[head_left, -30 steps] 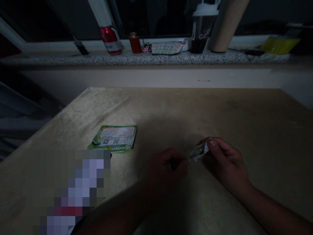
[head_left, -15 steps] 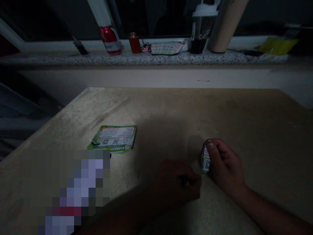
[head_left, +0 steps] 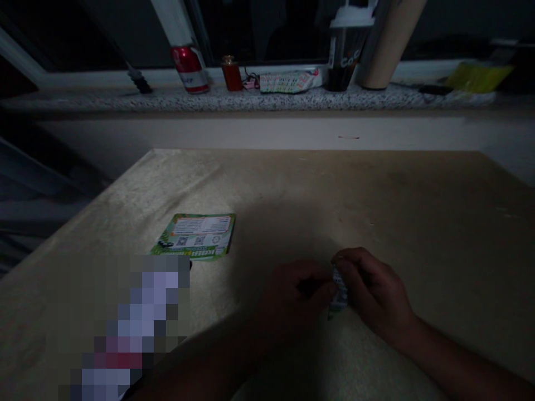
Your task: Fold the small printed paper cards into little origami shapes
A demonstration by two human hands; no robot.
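Note:
In dim light, a small printed packet (head_left: 339,291) stands slightly tilted between my hands over the table. My right hand (head_left: 378,295) pinches its upper right side, fingers curled behind it. From the left, my left hand (head_left: 295,292) is closed in a pinch at the packet's left edge, thumb and forefinger on it. Shadow covers much of the left hand, and the fingers hide part of the packet. To the left a flat green printed pouch (head_left: 204,225) with code squares lies on the table.
The pale table (head_left: 401,195) meets a wall under a granite windowsill (head_left: 234,103). On the sill stand a red can (head_left: 190,67), an orange jar (head_left: 231,75), a crumpled wrapper (head_left: 288,82), a lidded cup (head_left: 345,50) and a tall tube (head_left: 387,50). Pixelation hides the lower left.
My right hand has moved left and slightly down with the packet. My left hand has risen a little, and its fingertips now meet the packet's edge. The pouch stays put.

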